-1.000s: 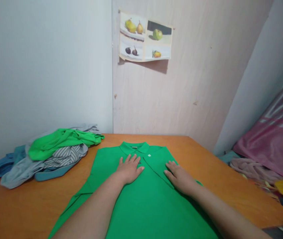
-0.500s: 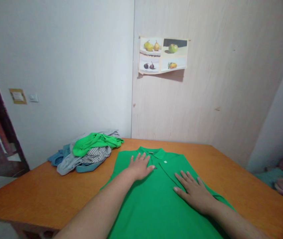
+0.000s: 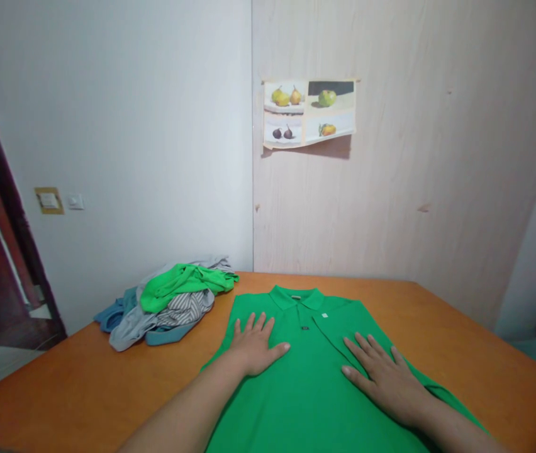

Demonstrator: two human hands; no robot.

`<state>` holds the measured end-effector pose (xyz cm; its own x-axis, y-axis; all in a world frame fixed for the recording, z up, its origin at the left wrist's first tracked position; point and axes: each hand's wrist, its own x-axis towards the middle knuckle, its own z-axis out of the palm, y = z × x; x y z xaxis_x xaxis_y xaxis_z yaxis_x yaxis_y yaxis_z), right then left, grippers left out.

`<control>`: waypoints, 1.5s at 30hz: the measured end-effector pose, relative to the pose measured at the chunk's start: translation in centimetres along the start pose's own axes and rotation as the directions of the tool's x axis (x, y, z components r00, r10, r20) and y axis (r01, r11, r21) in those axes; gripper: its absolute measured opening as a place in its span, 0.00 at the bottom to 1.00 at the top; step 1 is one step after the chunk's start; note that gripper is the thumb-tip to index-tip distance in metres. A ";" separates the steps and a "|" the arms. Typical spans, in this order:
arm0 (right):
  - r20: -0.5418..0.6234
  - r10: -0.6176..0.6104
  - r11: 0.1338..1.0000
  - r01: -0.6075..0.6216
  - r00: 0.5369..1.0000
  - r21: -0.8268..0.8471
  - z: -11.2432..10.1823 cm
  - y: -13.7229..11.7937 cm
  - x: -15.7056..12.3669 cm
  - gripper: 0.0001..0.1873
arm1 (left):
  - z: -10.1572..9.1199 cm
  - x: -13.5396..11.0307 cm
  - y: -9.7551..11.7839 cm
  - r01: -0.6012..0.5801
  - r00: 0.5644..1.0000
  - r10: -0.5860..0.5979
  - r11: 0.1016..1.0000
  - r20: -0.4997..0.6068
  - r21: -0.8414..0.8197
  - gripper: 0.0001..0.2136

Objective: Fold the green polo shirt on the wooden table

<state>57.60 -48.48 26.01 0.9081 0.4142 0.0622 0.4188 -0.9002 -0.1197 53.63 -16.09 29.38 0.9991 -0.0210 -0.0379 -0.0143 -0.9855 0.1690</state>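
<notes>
A green polo shirt (image 3: 306, 390) lies spread front side up on the table, its collar toward the wall. My left hand (image 3: 255, 346) rests flat on the chest at the left, below the collar, fingers spread. On the right side of the chest lies my right hand (image 3: 384, 377), palm down with its fingers apart, just beside a slanting crease in the cloth. A small white mark sits on the chest above my right hand. The shirt's lower part runs out of view at the bottom.
On the wooden table (image 3: 65, 390), a heap of crumpled clothes (image 3: 168, 305) in bright green, grey stripes and blue lies at the back left. A sheet of fruit pictures (image 3: 308, 113) hangs on the wall behind. Light switches (image 3: 75, 201) are at the left.
My left hand has slid down and left from near the collar placket, baring the buttons. My right hand stays at about the same place on the shirt. The camera view has tilted slightly.
</notes>
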 end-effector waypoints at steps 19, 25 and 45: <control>0.001 -0.010 1.000 0.010 1.000 -0.002 0.5 4.6 11.8 0.44 | 0.0 12.1 -1.3 -0.005 0.999 0.005 1.000 -0.045 0.003 0.47; -0.007 -0.017 1.000 0.017 1.000 -0.013 0.8 5.0 13.2 0.43 | 0.3 13.6 -1.9 -0.016 0.999 0.017 1.000 -0.049 0.024 0.46; -0.067 0.119 0.993 -0.119 0.991 0.004 -1.8 2.8 7.1 0.42 | 0.5 7.3 -0.5 -0.038 0.945 0.077 0.991 -0.318 0.128 0.28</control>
<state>65.23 -48.29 27.85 0.9490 0.2940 0.1136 0.3076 -0.9426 -0.1300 60.90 -15.89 28.49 0.9559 -0.0422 0.2906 -0.0571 -0.9974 0.0432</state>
